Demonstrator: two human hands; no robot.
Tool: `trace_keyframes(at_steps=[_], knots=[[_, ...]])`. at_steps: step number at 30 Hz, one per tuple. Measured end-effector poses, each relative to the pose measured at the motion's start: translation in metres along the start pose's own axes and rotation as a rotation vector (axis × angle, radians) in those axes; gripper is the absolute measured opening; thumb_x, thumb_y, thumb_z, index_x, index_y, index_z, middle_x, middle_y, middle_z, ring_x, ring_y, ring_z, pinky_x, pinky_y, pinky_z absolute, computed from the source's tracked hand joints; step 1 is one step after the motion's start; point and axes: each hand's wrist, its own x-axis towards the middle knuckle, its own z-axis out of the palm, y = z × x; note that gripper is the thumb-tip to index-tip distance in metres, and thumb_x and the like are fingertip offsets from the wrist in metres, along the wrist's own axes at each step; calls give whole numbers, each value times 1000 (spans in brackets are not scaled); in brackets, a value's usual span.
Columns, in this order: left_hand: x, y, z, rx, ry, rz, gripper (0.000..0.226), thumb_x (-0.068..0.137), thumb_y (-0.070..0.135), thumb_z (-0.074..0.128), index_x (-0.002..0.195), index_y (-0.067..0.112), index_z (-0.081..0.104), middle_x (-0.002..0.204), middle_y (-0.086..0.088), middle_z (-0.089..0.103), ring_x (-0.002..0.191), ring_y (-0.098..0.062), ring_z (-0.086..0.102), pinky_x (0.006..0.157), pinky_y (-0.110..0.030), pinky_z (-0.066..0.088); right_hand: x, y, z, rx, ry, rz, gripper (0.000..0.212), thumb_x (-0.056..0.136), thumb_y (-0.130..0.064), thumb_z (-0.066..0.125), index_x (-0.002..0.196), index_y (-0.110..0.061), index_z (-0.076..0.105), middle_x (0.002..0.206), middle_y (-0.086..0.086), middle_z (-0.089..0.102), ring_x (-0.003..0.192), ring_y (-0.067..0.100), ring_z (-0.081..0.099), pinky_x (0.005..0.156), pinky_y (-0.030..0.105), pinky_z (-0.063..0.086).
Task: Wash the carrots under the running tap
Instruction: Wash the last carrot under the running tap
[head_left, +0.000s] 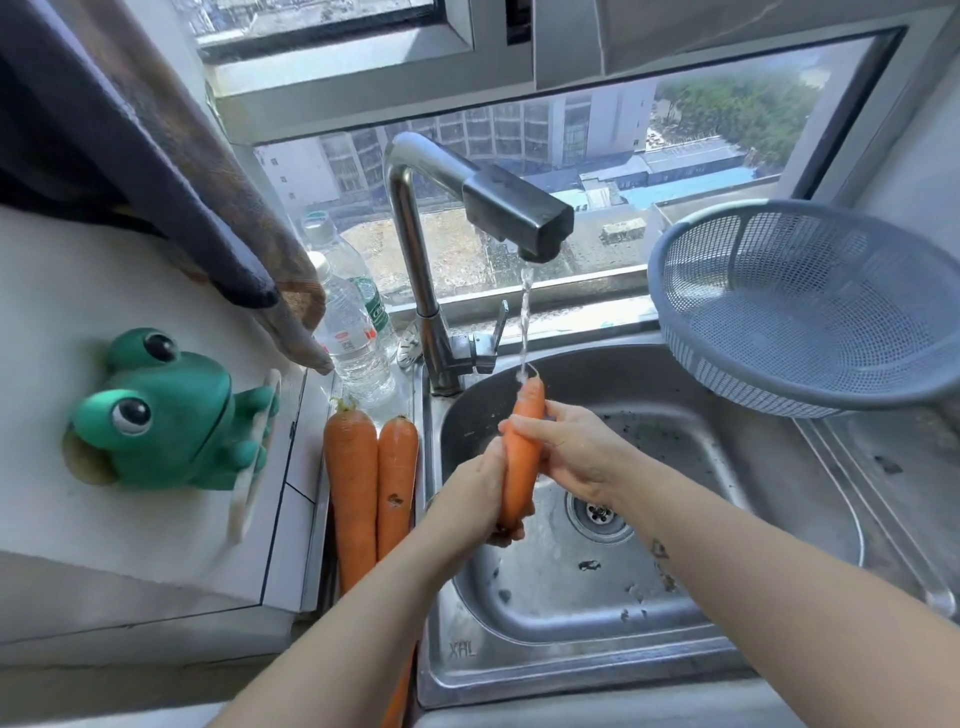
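Over the steel sink (727, 639) I hold an orange carrot (521, 457) upright, its top end in the stream of water (524, 322) that falls from the tap (511, 213). My left hand (480, 493) grips the carrot's lower half from the left. From the right, my right hand (566, 449) wraps its fingers round the upper part. Two more carrots (371, 483) lie side by side on the narrow ledge left of the sink.
A blue mesh colander (810, 306) stands on the drainboard at the right. Clear plastic bottles (353, 327) stand behind the loose carrots by the window. A green frog holder (166, 410) sticks to the left wall, and a cloth (171, 171) hangs above it. The drain (600, 514) lies under my hands.
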Motion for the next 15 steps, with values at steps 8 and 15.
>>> trace_keyframes(at_steps=[8, 15], knots=[[-4, 5, -4, -658, -296, -324, 44, 97, 49, 39, 105, 9, 52, 66, -6, 56, 41, -10, 48, 39, -18, 40, 21, 0, 8, 408, 157, 112, 31, 97, -36, 53, 106, -7, 53, 82, 10, 61, 66, 19, 64, 73, 41, 58], [2, 1, -8, -440, -188, -196, 39, 91, 42, 56, 110, 8, 63, 95, -7, 68, 71, -12, 63, 65, -28, 56, 37, -6, 14, 244, 454, 27, 12, 101, -17, 46, 102, -6, 48, 79, 9, 49, 60, 17, 51, 61, 31, 51]])
